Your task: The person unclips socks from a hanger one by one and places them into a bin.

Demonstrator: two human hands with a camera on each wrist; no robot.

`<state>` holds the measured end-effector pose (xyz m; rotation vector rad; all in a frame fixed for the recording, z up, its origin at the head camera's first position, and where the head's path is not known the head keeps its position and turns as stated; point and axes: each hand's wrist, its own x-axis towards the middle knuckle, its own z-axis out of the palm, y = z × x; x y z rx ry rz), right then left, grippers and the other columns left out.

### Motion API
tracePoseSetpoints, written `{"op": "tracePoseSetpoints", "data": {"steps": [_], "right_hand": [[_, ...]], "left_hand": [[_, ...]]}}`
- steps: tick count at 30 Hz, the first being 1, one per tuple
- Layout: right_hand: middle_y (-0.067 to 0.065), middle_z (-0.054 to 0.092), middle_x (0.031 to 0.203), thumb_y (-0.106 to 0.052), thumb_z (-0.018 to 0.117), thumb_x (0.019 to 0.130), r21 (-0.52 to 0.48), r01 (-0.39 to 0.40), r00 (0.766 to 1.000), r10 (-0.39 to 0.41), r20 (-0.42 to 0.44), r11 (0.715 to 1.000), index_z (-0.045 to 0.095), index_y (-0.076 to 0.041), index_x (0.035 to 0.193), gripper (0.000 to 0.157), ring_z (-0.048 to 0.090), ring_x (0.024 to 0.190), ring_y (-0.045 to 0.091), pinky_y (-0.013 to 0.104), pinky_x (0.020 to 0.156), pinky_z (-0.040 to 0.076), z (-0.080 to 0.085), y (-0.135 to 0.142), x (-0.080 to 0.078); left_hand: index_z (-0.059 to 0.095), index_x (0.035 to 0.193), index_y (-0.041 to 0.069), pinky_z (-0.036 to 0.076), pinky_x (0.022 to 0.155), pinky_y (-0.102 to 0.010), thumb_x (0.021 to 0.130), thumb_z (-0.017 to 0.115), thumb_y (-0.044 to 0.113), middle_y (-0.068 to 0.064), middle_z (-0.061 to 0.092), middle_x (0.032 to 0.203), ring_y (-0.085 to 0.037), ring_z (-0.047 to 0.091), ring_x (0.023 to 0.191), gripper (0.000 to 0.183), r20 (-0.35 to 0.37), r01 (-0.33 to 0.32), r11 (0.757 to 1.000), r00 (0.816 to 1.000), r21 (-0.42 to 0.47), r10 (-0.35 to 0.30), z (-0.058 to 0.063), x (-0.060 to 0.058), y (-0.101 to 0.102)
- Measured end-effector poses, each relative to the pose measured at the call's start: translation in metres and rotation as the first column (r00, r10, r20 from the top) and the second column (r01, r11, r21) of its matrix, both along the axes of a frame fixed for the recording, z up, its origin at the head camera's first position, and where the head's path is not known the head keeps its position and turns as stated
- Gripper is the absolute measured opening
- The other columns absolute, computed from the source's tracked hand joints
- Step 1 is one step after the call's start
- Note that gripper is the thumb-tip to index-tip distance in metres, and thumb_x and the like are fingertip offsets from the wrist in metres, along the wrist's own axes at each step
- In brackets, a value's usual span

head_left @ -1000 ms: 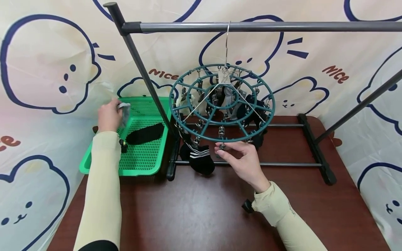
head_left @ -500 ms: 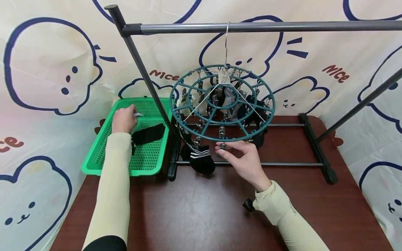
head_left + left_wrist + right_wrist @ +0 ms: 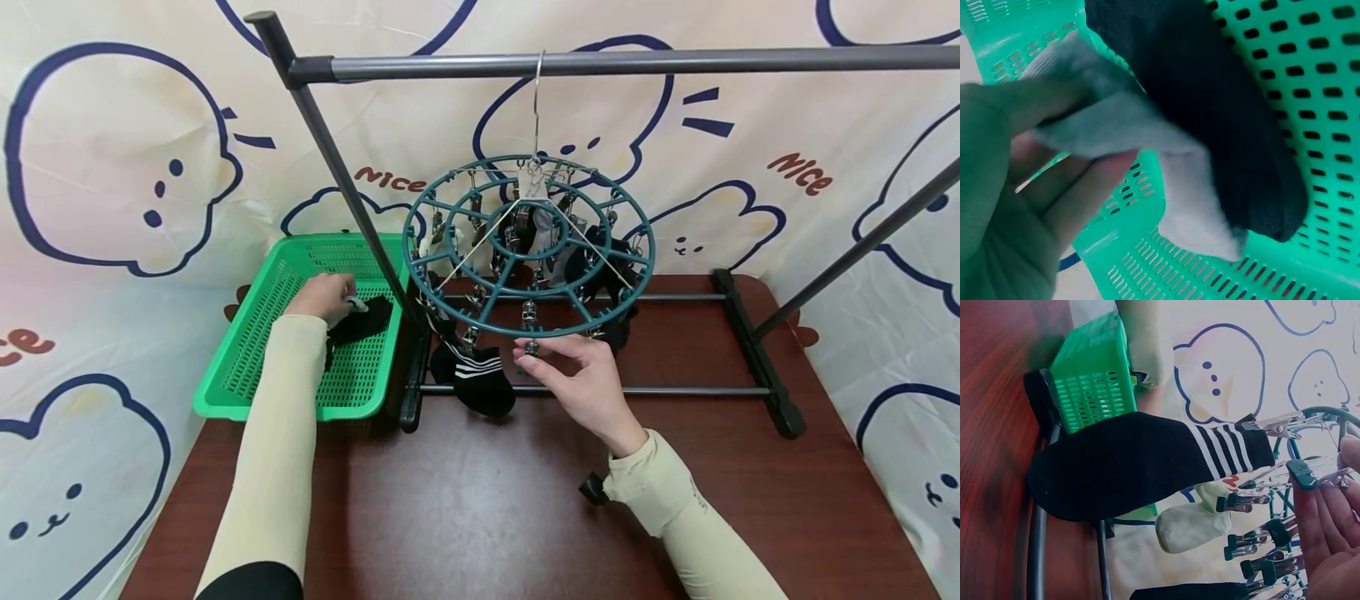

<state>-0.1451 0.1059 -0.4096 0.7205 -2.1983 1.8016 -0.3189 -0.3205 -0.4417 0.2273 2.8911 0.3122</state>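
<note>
Over the green basket (image 3: 238,367), my left hand (image 3: 322,298) grips a grey sock (image 3: 1188,200) between thumb and fingers. The sock's loose end hangs down alongside a black sock (image 3: 1191,94) that lies in the basket. My right hand (image 3: 588,387) pinches a clip (image 3: 1302,474) at the front rim of the round teal clip hanger (image 3: 487,312). No sock shows in that clip. Just left of it, a black sock with white stripes (image 3: 1107,465) hangs from another clip (image 3: 1279,425).
The hanger hooks onto the dark bar (image 3: 675,61) of a rack, whose slanted left post (image 3: 337,167) stands between basket and hanger. More socks, dark and pale, hang farther back. The brown table (image 3: 480,500) extends in front, and a printed cloth (image 3: 825,108) covers the wall behind.
My left hand has carried the grey sock from the basket's left side rightward and nearer, over the black sock there. My right hand keeps its place at the clip.
</note>
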Motion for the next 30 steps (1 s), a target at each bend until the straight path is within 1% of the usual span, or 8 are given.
{"op": "tracePoseSetpoints", "data": {"steps": [4,12,16,20,23,26,28,30], "right_hand": [[0.010,0.080,0.106,-0.002,0.078,0.091,0.000,-0.002,1.000,0.002,0.004,1.000,0.079,-0.005,0.115,0.024,0.074,0.104,0.009,0.026,0.085,0.058,0.0003,0.0006,0.0003],[0.010,0.080,0.105,0.000,0.077,0.091,-0.003,0.003,1.000,-0.003,-0.010,1.000,0.079,-0.006,0.115,0.025,0.074,0.102,0.009,0.026,0.082,0.057,-0.0001,-0.0002,-0.0002],[0.011,0.080,0.105,0.000,0.077,0.091,-0.008,0.004,1.000,-0.004,-0.015,1.000,0.079,-0.006,0.115,0.025,0.074,0.102,0.008,0.028,0.082,0.058,0.0002,-0.0009,-0.0008],[0.011,0.080,0.106,0.000,0.078,0.090,-0.005,0.000,1.000,0.000,-0.017,1.000,0.079,-0.006,0.115,0.025,0.074,0.103,0.008,0.027,0.083,0.058,0.0005,-0.0014,-0.0012],[0.011,0.080,0.106,0.000,0.077,0.091,-0.003,-0.006,1.000,0.006,-0.014,1.000,0.079,-0.005,0.115,0.025,0.074,0.103,0.008,0.026,0.082,0.058,0.0008,-0.0019,-0.0010],[0.011,0.080,0.107,0.000,0.077,0.091,-0.005,-0.010,1.000,0.010,-0.010,1.000,0.079,-0.006,0.116,0.025,0.074,0.103,0.008,0.025,0.081,0.058,0.0006,-0.0025,-0.0007],[0.011,0.080,0.106,0.000,0.077,0.091,-0.006,-0.010,1.000,0.010,-0.012,1.000,0.079,-0.006,0.116,0.025,0.074,0.103,0.008,0.026,0.081,0.058,0.0004,-0.0030,-0.0007],[0.011,0.080,0.106,0.001,0.077,0.091,-0.009,-0.010,1.000,0.010,-0.015,1.000,0.079,-0.006,0.115,0.026,0.074,0.103,0.008,0.027,0.081,0.058,0.0003,-0.0033,-0.0006]], "left_hand": [[0.064,0.121,0.002,0.052,0.085,-0.054,0.102,0.061,0.008,-0.026,0.065,0.119,-0.037,0.062,0.101,0.020,0.096,0.004,1.000,0.995,0.002,-0.004,-0.0013,0.0023,0.0010],[0.066,0.124,-0.001,0.051,0.092,-0.056,0.101,0.062,0.009,-0.027,0.065,0.126,-0.039,0.063,0.108,0.025,0.121,0.015,1.000,0.993,0.009,-0.016,0.0003,0.0045,0.0042],[0.066,0.129,0.001,0.053,0.087,-0.052,0.101,0.065,0.017,-0.027,0.063,0.131,-0.036,0.062,0.104,0.032,0.194,-0.002,1.000,0.981,0.031,-0.004,0.0009,0.0047,0.0054],[0.064,0.133,0.004,0.053,0.076,-0.044,0.101,0.068,0.030,-0.026,0.061,0.133,-0.031,0.063,0.094,0.042,0.282,-0.017,0.998,0.959,0.059,0.000,0.0021,0.0043,0.0051],[0.063,0.136,0.004,0.051,0.068,-0.037,0.101,0.068,0.036,-0.021,0.066,0.117,-0.024,0.062,0.081,0.047,0.346,-0.044,0.996,0.938,0.083,0.013,0.0032,0.0042,0.0051],[0.063,0.137,0.005,0.048,0.062,-0.034,0.102,0.066,0.038,-0.012,0.068,0.091,-0.017,0.055,0.065,0.049,0.406,-0.095,0.990,0.913,0.109,0.043,0.0036,0.0049,0.0053],[0.066,0.135,0.007,0.045,0.058,-0.033,0.103,0.063,0.038,-0.007,0.062,0.074,-0.014,0.048,0.057,0.044,0.436,-0.124,0.984,0.898,0.127,0.057,0.0048,0.0060,0.0061],[0.068,0.134,0.009,0.043,0.057,-0.032,0.106,0.058,0.037,-0.005,0.062,0.075,-0.012,0.043,0.055,0.041,0.452,-0.127,0.983,0.890,0.129,0.055,0.0061,0.0069,0.0070]]}}
